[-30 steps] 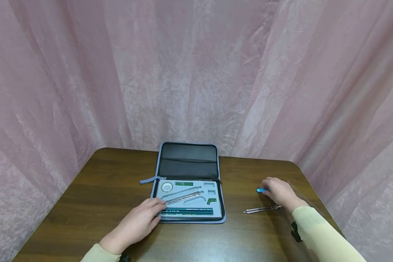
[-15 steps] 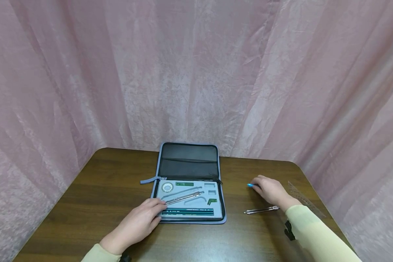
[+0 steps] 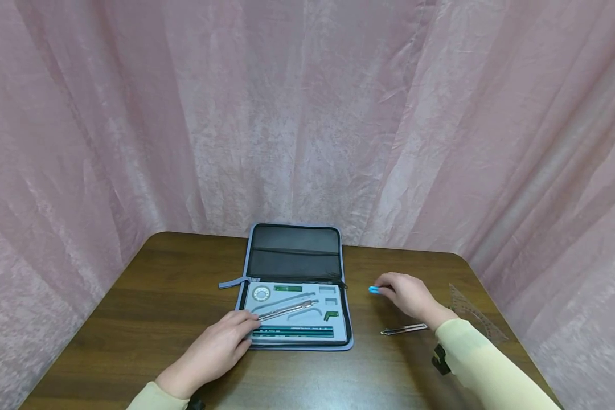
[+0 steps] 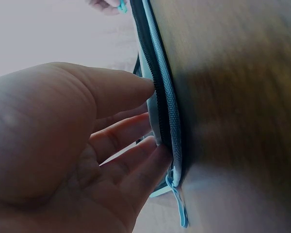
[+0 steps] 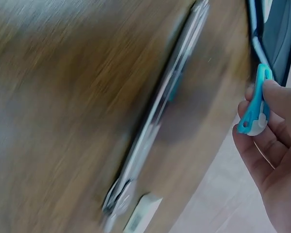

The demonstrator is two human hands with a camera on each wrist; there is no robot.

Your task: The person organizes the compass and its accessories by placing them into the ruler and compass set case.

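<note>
An open zip case (image 3: pixel 297 346) lies on the table, its tray holding green pencils (image 3: pixel 293 331), a silver compass (image 3: pixel 287 310) and other small pieces. My left hand (image 3: pixel 215 347) rests at its near-left edge; in the left wrist view the thumb (image 4: pixel 128 90) touches the zip and the relaxed fingers reach the case. To the right of the case, my right hand (image 3: pixel 407 293) pinches a small blue-and-white plastic piece (image 5: pixel 256 104) with a slot and a hole, its exact kind unclear. A second silver compass (image 3: pixel 404 329) lies on the table near the right forearm.
A clear set square (image 3: pixel 471 316) lies at the right, partly behind the sleeve. In the right wrist view a small white block (image 5: pixel 141 213) lies beside the compass. The case's dark lid (image 3: pixel 294 250) stands raised at the back, before a pink curtain (image 3: pixel 307 114).
My right hand has moved left toward the case, carrying the blue-and-white piece and uncovering more of the set square. The left hand has stayed in place.
</note>
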